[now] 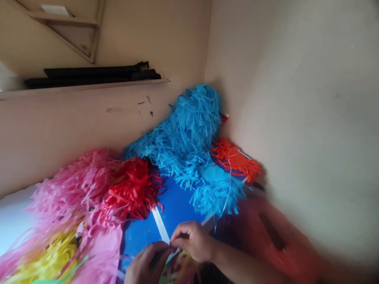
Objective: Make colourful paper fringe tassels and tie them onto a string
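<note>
1. Centrally, at the bottom edge of the view, a white strip [160,225] lies on the blue sheet [177,205]. Its long axis runs from upper left, near the red fringe [133,189], down and to the right into the fingers.
2. Right hand [194,240]: fingertips pinched together on the near end of the strip, or on something small lying right at it; the blur prevents telling which. The forearm enters from the lower right.
3. Left hand [148,264]: partly cut off by the frame, fingers curled and touching the right hand's fingertips at the same point. What its grip closes on cannot be told.
4. Relation: both hands meet at the strip's near end, and the rest of the strip extends away from them, up and left. The right hand sits slightly farther along it.
5. Beneath the hands, some yellow and mixed-colour scraps [180,272] show, indistinct.
6. Surroundings: blue fringe [189,138] heaped in the corner, orange fringe [237,161] to its right, pink fringe [77,185] and yellow fringe [50,256] to the left, dark items on a wall shelf [89,85].
</note>
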`<act>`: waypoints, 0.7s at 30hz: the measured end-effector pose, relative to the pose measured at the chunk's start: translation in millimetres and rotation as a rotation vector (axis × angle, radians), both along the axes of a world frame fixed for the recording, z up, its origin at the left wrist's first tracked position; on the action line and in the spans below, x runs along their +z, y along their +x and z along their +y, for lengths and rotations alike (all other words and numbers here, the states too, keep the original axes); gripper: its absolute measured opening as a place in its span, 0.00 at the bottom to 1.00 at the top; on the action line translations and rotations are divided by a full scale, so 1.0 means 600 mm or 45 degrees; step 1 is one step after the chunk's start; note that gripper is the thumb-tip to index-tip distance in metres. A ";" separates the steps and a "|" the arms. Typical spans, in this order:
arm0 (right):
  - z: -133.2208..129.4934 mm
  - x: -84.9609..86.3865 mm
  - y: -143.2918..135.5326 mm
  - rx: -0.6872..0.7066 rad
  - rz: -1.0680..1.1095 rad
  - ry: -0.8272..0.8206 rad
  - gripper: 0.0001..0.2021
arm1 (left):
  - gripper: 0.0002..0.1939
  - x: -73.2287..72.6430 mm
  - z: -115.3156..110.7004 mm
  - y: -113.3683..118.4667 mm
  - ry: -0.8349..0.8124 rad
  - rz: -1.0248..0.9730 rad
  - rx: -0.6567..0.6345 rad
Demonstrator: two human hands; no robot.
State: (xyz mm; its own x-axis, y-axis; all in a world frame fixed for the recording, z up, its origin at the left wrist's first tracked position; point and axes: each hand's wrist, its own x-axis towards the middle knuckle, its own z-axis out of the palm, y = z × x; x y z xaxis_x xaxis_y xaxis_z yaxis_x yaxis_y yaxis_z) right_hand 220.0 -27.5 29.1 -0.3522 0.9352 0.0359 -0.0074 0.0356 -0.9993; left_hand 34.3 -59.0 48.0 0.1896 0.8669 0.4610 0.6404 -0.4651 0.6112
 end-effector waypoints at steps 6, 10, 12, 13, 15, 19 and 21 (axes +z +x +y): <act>0.002 0.020 0.013 -0.019 -0.003 -0.066 0.06 | 0.15 0.009 -0.019 -0.001 -0.127 -0.042 0.177; 0.002 0.028 0.012 -0.006 -0.080 0.001 0.05 | 0.13 0.007 -0.032 0.007 -0.376 -0.238 0.241; 0.001 0.029 0.007 0.031 0.026 -0.100 0.06 | 0.14 0.008 -0.037 0.014 -0.534 -0.392 0.309; 0.001 0.028 0.004 0.054 0.082 -0.149 0.08 | 0.15 0.008 -0.038 0.017 -0.624 -0.500 0.337; -0.001 0.028 -0.003 0.077 0.116 -0.146 0.10 | 0.17 0.008 -0.040 0.024 -0.782 -0.753 0.362; -0.003 0.033 -0.012 0.042 -0.016 0.069 0.05 | 0.20 0.007 -0.040 0.031 -0.909 -1.072 0.374; -0.003 0.036 -0.013 0.054 -0.037 0.103 0.06 | 0.20 0.007 -0.040 0.032 -0.942 -1.129 0.382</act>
State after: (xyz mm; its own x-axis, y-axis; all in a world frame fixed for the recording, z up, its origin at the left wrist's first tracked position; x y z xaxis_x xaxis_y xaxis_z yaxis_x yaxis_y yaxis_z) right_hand 212.5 -29.6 51.0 -0.3935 0.9139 0.1000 0.0179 0.1164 -0.9930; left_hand 53.6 -83.2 52.1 -0.1985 0.9326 -0.3013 -0.1174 0.2826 0.9520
